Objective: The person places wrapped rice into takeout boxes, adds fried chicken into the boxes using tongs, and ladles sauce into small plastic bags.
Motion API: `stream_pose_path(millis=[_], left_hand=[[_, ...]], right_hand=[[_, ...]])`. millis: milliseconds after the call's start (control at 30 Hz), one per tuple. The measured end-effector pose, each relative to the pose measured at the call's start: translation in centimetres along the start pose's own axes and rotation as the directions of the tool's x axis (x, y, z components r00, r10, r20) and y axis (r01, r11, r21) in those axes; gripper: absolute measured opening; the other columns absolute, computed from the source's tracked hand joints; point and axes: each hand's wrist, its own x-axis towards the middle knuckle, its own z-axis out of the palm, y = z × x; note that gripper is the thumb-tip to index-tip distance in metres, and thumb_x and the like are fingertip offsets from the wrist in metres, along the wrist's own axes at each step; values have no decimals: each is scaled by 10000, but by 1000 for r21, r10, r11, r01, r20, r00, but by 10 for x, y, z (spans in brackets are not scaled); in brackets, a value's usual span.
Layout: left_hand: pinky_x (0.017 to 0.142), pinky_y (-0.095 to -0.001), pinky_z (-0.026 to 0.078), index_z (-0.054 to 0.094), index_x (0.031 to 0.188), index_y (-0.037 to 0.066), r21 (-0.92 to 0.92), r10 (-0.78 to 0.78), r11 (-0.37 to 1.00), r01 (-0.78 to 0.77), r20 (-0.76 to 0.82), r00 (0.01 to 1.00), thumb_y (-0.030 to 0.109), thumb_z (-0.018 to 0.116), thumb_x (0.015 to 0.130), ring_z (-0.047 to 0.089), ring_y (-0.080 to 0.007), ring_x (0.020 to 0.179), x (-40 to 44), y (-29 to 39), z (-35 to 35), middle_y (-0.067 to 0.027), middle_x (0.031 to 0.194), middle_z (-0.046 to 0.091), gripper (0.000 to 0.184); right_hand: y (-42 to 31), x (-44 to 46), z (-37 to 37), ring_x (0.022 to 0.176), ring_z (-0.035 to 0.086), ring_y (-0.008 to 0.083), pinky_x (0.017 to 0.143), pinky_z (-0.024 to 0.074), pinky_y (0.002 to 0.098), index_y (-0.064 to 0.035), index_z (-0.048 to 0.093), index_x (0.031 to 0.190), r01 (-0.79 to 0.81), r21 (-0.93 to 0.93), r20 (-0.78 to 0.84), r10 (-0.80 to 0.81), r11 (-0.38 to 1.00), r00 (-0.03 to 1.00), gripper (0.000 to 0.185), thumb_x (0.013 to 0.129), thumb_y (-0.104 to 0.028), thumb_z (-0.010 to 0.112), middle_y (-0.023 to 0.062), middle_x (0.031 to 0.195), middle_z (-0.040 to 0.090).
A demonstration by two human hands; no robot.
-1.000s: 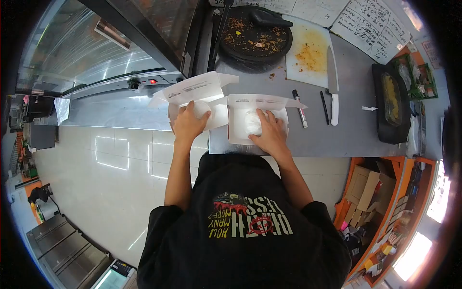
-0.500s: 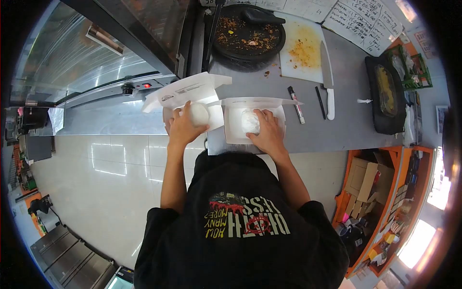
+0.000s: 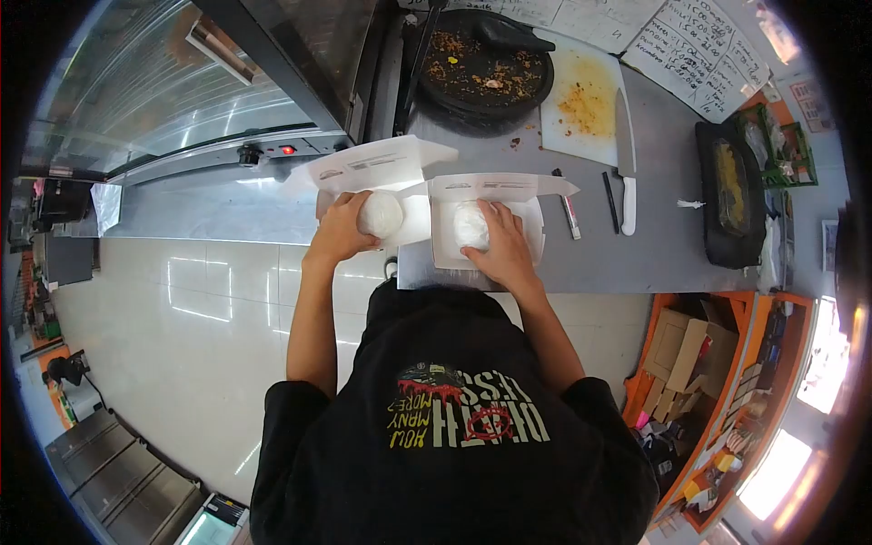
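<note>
Two white takeaway cartons stand side by side near the counter's front edge, the left carton (image 3: 416,218) and the right carton (image 3: 525,257), both with lids raised. In the left one sits a smooth, white round lump (image 3: 382,216). My left hand (image 3: 341,229) curves around its left side, fingers at the top and thumb at the bottom. The right one contains a similar white lump (image 3: 468,224) with a wrinkled, shiny look. My right hand (image 3: 504,245) grips it from the right, thumb low and fingers high. What the lumps are made of cannot be made out.
Behind the cartons stands a dark stone mortar (image 3: 477,86) with food scraps and a pestle (image 3: 513,38). To the right lie a marker (image 3: 568,211), a black pen (image 3: 609,202), a knife (image 3: 627,163) and a stained cutting board (image 3: 568,132). A glass cabinet (image 3: 227,100) borders the left.
The view has shifted slightly. My left hand has moved a little left on its lump, leaving more of it visible. The right lump sits slightly further left in its carton, still gripped.
</note>
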Motion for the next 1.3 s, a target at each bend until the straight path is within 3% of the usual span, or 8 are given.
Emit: stream_pose_path(millis=[500,700,833,967,1033,1133,1200,1300], left_hand=[[1017,-469,492,525,1395,125,-35,26,999,-23,80,996,81,877,580,570,-410,1207,-9,19,1,-179,1350,564,889],[1033,-481,472,492,1429,131,7,18,1000,-18,65,998,87,878,589,545,-408,1239,-12,17,3,-194,1346,561,925],[1058,-482,447,480,1445,137,-20,-8,1000,10,78,997,76,866,612,530,-426,1247,-13,18,-2,-204,1367,545,920],[981,-449,504,483,1446,126,-197,-51,980,35,-76,996,67,836,701,575,-358,1204,-35,29,-25,-165,1386,542,827],[935,-423,532,486,1445,115,-338,-164,934,115,-118,979,66,815,751,595,-308,1180,-54,39,-47,-145,1395,540,769],[837,-374,568,592,1324,58,-389,-202,918,71,-308,929,75,756,848,657,-252,1047,-72,28,-55,-127,1284,624,504],[771,-332,567,676,1176,16,-429,-205,903,-1,-433,878,93,717,900,685,-219,954,-73,16,-61,-118,1116,699,289],[743,-298,548,706,1102,5,-454,-195,888,-77,-523,830,105,696,922,684,-181,927,-62,-23,-74,-105,1016,719,206]], right_hand=[[16,-11,-60,1348,434,443,1107,405,469,-93,365,1512,-82,100,113,70,992,991,956,676,-154,827,270,1502,362],[25,-10,-39,1306,469,422,1094,412,425,-74,400,1490,-45,171,144,21,984,989,881,706,-120,802,193,1478,438],[26,-16,-45,1274,510,374,1047,450,421,-71,434,1464,42,173,16,-45,984,999,795,747,-119,773,205,1435,471],[4,-31,-125,1111,636,263,859,564,368,-39,541,1365,-66,408,-97,115,910,989,619,798,-93,784,161,1327,588],[-1,-20,-152,1003,658,179,754,583,307,-23,600,1288,75,464,-296,74,883,952,504,821,-73,783,125,1225,655],[-39,21,-179,957,662,164,740,582,295,-20,627,1246,158,437,-391,28,885,920,438,830,-39,763,112,1183,674],[-85,63,-178,897,689,181,749,578,307,-17,641,1224,136,441,-352,32,887,936,422,834,-108,775,142,1116,703],[-119,153,-153,804,707,200,716,569,333,17,680,1108,19,191,-123,5,981,992,428,821,-278,797,164,960,718]])
